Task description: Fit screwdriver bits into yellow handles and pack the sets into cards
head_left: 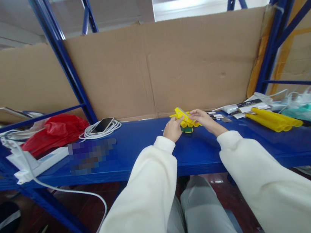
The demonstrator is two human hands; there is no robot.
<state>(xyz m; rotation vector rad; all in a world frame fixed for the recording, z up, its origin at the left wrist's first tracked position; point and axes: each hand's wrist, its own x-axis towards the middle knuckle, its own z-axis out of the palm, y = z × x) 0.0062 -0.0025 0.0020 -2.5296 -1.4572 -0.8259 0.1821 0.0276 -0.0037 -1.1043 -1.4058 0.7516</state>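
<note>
Yellow toy (186,121) sat between your hands above the blue table (137,134), top bar (180,112) slanting down rightward. Your left hand (172,130) pinched its left side; your right hand (205,120) met its right, pinch unclear.

No text, label, brand or number can be read here. On the black and white packet (253,104) at the right, and on the small black and white pieces (215,116) near it, any print is too small and blurred for reading it with certainty.
</note>
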